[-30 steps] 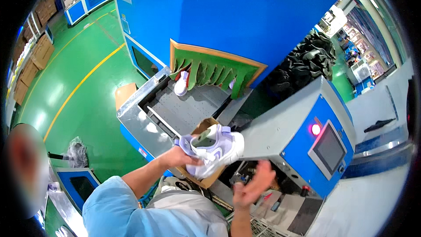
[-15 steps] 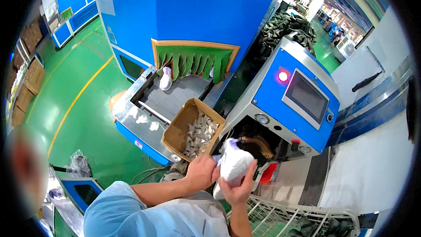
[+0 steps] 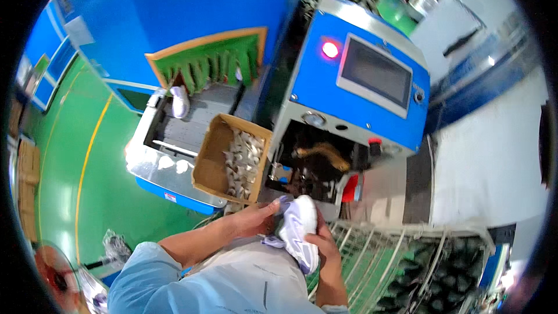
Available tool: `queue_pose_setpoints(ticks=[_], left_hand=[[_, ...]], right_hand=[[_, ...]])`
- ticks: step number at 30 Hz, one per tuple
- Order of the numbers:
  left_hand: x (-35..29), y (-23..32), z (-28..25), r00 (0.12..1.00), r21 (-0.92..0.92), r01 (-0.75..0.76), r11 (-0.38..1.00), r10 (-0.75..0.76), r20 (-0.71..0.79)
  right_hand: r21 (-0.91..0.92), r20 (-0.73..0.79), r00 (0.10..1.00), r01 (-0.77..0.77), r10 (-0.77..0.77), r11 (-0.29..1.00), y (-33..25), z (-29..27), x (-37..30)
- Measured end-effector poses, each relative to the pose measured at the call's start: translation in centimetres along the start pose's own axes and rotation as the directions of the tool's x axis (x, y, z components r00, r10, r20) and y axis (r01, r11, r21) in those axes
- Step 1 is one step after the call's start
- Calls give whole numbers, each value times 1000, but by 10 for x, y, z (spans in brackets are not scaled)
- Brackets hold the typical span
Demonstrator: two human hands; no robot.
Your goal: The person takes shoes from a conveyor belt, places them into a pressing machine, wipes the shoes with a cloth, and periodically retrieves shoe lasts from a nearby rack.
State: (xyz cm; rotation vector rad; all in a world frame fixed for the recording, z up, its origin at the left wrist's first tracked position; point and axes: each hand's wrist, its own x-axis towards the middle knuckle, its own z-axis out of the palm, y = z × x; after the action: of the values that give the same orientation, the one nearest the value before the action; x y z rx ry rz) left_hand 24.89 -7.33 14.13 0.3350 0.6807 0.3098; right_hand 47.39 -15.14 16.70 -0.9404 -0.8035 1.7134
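A white sneaker [image 3: 299,234] with lavender parts is held close to my body, between both hands. My left hand [image 3: 260,218] closes on its lavender upper at the left. My right hand [image 3: 323,245] grips the white sole side from the right, with the fingers partly hidden behind the shoe. Just beyond the left hand stands an open cardboard box [image 3: 209,166] with many small white curved pieces [image 3: 247,157] in it. Past the sneaker is the dark opening of a blue machine [image 3: 317,64], where a curved brown part [image 3: 325,154] shows.
Another white and lavender shoe [image 3: 179,102] sits on the conveyor [image 3: 200,113] by a green strip curtain [image 3: 209,64]. The machine carries a screen [image 3: 375,75] and a lit red button [image 3: 329,50]. At lower right, a white wire rack [image 3: 372,250] stands beside dark rounded objects [image 3: 447,279].
The view has swung toward the right. The sneaker has been turned between my hands, so its white sole edge and lavender side now show instead of a broad white face.
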Motion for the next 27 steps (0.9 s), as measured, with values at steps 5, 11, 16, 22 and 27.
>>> queue_pose_setpoints(ticks=[5,11,16,22,27], left_hand=[[-8,11,-1,988,832,-38,554,148,-54],[-9,16,5,959,935,-105,337,283,6],[10,4,-15,943,894,-121,431,333,-33],[15,25,-31,948,891,27,454,270,-166],[19,26,-48,940,730,81,679,192,-283]], right_hand=[[37,-162,984,-62,67,997,12,4,-7],[-67,-556,831,-22,-19,998,1,-14,-1],[-346,-667,724,-92,-175,934,-39,-6,53],[-808,-583,788,-538,-198,240,-56,0,114],[-686,-704,706,-647,-80,332,-41,-11,133]])
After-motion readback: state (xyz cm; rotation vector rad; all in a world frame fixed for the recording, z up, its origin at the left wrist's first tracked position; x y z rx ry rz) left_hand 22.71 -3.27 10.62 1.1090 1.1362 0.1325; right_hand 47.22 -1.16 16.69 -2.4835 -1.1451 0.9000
